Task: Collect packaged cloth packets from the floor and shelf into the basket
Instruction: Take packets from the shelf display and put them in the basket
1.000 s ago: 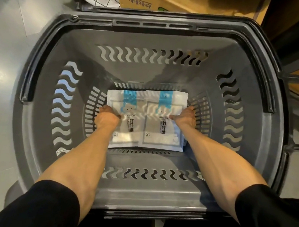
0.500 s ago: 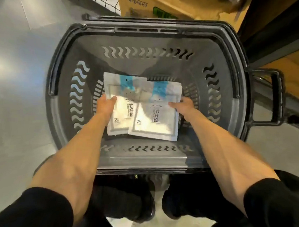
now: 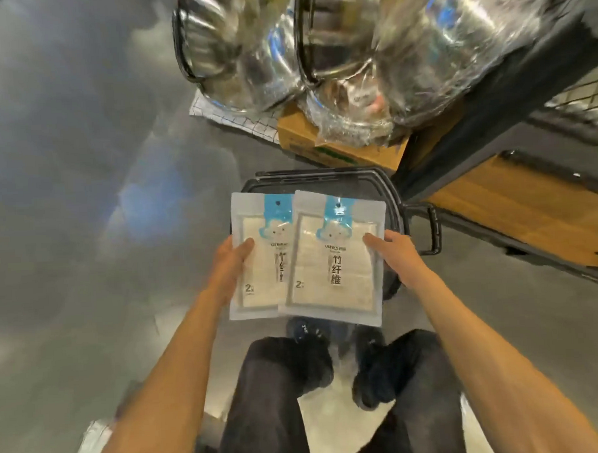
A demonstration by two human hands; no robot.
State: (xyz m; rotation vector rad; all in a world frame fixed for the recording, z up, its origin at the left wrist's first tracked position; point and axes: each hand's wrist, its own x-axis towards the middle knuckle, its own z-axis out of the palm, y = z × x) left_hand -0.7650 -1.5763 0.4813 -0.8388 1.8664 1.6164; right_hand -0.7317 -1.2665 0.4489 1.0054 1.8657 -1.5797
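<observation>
Hands first: our left hand (image 3: 232,260) pinches the left packet (image 3: 255,279) at its outer edge, thumb on the front; our right hand (image 3: 394,253) pinches the right packet (image 3: 333,259) likewise. The right packet overlaps the left, both over the basket (image 3: 388,195) on the floor (image 3: 85,235) near a cardboard box (image 3: 297,137).
</observation>
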